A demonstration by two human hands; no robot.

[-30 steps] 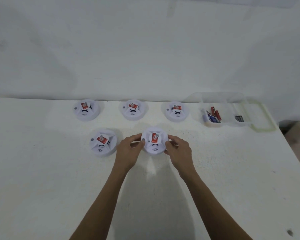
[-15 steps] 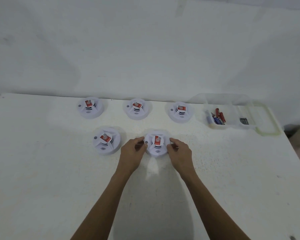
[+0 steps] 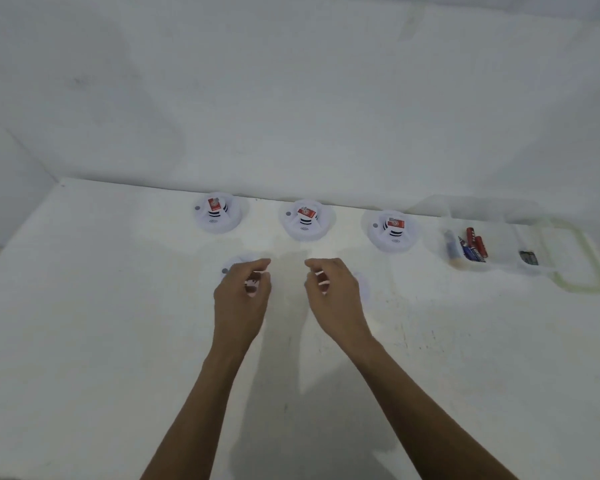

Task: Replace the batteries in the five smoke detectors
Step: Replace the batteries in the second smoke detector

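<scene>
Smoke detectors (image 3: pixel 305 220) sit on the desk (image 3: pixel 101 323); left hand (image 3: pixel 241 296) and right hand (image 3: pixel 333 292) hover loosely curled (grip empty) over the front two.

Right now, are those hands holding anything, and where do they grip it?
Cannot tell. The left hand and right hand, fingers curled, hide the two nearest smoke detectors.
</scene>
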